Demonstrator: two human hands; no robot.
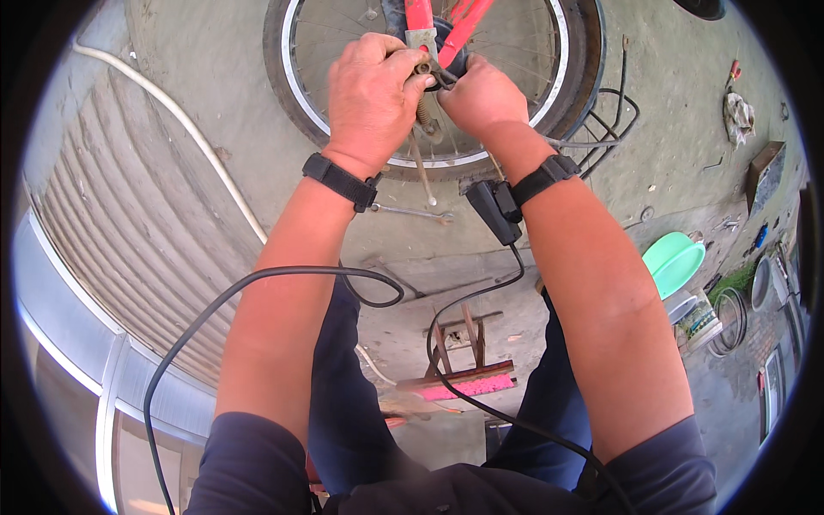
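Note:
A bicycle wheel [309,120] with a silver rim lies in front of me at the top, below the red frame tubes [419,15]. Thumb and forefinger of my left hand [371,90] pinch a small round metal part [423,68] at the axle end, by a grey metal bracket [421,39]. Just right of it, my right hand [487,99] is closed against the dark hub area; its fingertips and whatever they hold are hidden. Below my hands hangs a rusty spring [423,114] beside a kickstand leg [422,172] pointing toward me.
A wrench [412,212] lies on the concrete near my left wrist. Bent dark metal bars [614,129] stand right of the wheel. Farther right are a rag [738,118] and a green basin [674,264]. A small stool [468,373] sits between my legs. Black cables [257,276] cross my arms.

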